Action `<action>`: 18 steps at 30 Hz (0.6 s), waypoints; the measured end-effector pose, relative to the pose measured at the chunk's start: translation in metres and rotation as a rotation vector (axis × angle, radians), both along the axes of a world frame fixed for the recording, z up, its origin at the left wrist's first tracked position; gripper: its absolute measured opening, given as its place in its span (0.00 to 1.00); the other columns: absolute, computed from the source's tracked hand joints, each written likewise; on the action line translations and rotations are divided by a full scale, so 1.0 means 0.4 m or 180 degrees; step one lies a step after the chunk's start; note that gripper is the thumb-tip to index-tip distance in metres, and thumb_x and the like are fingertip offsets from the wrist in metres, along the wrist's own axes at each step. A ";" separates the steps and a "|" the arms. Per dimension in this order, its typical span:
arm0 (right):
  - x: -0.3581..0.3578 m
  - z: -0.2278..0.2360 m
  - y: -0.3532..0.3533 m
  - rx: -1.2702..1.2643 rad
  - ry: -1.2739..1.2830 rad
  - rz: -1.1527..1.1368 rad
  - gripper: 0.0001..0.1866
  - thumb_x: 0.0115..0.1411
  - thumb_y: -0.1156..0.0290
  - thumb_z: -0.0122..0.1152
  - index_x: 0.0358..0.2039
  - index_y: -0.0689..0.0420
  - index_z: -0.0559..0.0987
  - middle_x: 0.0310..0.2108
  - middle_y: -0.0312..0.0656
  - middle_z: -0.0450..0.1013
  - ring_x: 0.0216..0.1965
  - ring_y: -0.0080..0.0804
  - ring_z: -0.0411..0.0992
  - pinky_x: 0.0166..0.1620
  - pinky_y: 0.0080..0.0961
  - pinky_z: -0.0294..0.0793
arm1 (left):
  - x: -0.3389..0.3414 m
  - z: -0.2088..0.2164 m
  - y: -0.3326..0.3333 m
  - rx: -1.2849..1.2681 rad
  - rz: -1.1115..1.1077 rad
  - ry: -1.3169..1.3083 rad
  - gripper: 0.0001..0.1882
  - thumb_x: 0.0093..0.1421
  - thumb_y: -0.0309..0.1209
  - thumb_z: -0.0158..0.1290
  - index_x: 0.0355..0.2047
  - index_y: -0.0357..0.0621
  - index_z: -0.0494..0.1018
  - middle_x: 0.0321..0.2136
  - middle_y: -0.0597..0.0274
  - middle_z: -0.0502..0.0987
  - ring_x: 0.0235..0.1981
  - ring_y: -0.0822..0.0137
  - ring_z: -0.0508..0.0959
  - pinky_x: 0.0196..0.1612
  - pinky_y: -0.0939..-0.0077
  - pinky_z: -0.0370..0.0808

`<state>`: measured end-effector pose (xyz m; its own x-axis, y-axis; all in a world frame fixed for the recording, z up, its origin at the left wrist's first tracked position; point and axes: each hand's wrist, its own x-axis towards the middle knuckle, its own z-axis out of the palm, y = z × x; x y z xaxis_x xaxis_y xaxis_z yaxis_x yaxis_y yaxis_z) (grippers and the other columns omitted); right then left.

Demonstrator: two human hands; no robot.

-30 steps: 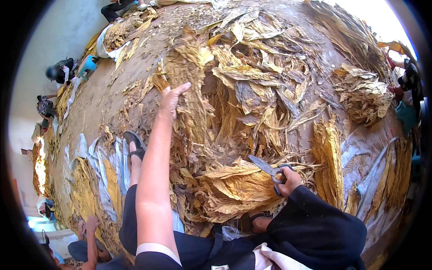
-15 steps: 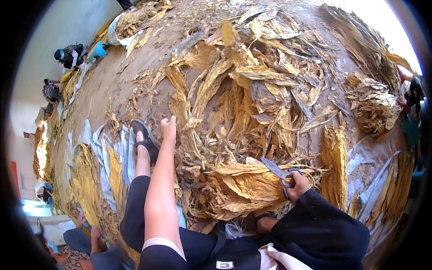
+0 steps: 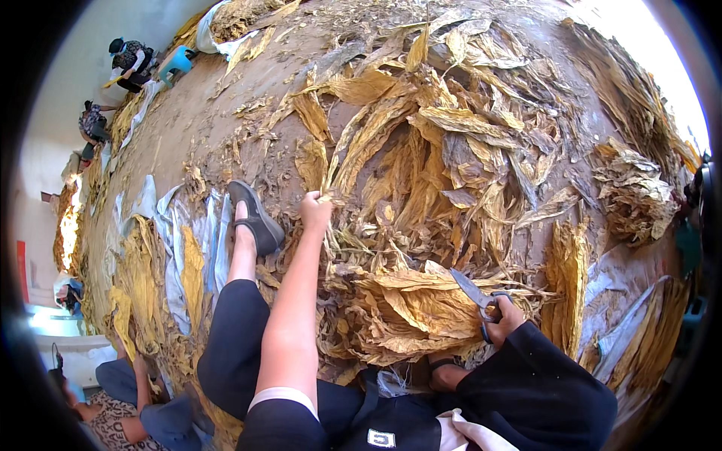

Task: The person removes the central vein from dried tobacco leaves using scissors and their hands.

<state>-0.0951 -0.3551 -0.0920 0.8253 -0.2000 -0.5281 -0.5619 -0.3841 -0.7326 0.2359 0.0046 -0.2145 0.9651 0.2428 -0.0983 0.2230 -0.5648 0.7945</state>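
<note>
My left hand [image 3: 316, 213] reaches forward past my left shoe, its fingers closed on the stem end of a dried tobacco leaf [image 3: 366, 154]. This long yellow-brown leaf lies at the near left side of a loose leaf heap [image 3: 474, 161]. In my right hand [image 3: 508, 323] is a pair of scissors [image 3: 472, 289] with dark handles, the blades pointing up and left. The scissors are over the right end of a bundle of golden dried leaves [image 3: 421, 304], which lies across in front of my lap.
Upright leaves [image 3: 566, 282] and a crumpled leaf pile [image 3: 634, 192] are on the right. Pale plastic sheeting [image 3: 169, 278] with leaves lies left of my shoe [image 3: 256, 219]. A seated person [image 3: 124, 410] works at lower left; others sit far left near a blue stool [image 3: 177, 64].
My left hand has moved right from beside the shoe to the leaf stems and closed on one. My right hand with the scissors has shifted little. The whole view has turned slightly.
</note>
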 end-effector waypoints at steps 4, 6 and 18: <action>-0.013 0.000 -0.013 -0.0018 0.0083 -0.0013 0.16 0.49 0.74 0.62 0.39 0.59 0.71 0.24 0.42 0.74 0.26 0.24 0.72 0.31 0.22 0.70 | -0.025 0.080 0.040 -0.2261 0.0244 0.0394 0.18 0.48 0.23 0.58 0.41 0.32 0.71 0.33 0.60 0.77 0.31 0.70 0.76 0.36 0.77 0.72; -0.009 0.005 -0.008 -0.0087 -0.0044 0.0061 0.16 0.49 0.74 0.63 0.39 0.59 0.71 0.24 0.42 0.74 0.26 0.25 0.73 0.31 0.22 0.70 | -0.036 0.117 0.090 -0.2740 0.0184 0.0322 0.17 0.53 0.30 0.60 0.41 0.36 0.72 0.35 0.62 0.77 0.34 0.70 0.76 0.39 0.76 0.72; 0.010 0.038 0.014 0.0021 -0.0010 0.0249 0.16 0.50 0.73 0.62 0.39 0.60 0.70 0.24 0.42 0.74 0.26 0.27 0.72 0.30 0.24 0.70 | -0.142 0.114 0.160 -0.0996 0.0965 0.0871 0.21 0.57 0.41 0.54 0.43 0.34 0.71 0.32 0.58 0.77 0.34 0.66 0.77 0.40 0.74 0.72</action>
